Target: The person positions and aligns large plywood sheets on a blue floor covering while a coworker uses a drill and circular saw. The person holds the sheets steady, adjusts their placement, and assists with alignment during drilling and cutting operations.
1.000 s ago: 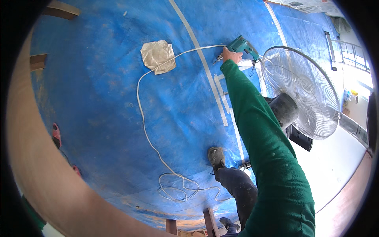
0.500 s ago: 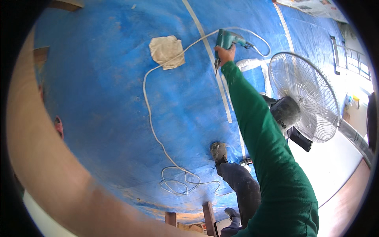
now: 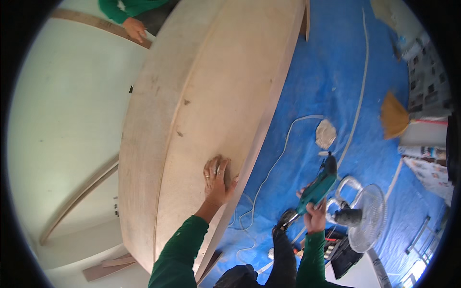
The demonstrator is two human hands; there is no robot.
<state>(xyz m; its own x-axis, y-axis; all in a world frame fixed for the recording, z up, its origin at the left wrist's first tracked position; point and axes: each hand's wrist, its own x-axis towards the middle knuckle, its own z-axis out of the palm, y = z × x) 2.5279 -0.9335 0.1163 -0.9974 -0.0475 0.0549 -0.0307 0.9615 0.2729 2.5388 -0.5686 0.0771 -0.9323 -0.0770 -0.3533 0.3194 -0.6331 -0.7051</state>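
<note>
The left hand [image 3: 217, 178] lies flat, fingers spread, on the curved plywood panel [image 3: 201, 110]. The right hand [image 3: 315, 217] is clenched around a teal power drill [image 3: 319, 185] above the blue tarp [image 3: 331, 86]

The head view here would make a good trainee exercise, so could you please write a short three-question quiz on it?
1. True or false: the left hand lies flat on the curved plywood panel.
2. What does the right hand hold? A) a broom B) a teal power drill C) a rag
3. Fill in: a white cord lies on the blue ____.

Key
1. True: palm and fingers rest on the panel near its right edge.
2. B: the teal power drill, held above the floor, near the white pedestal fan.
3. Tarp: the blue tarp covers the floor.
</note>
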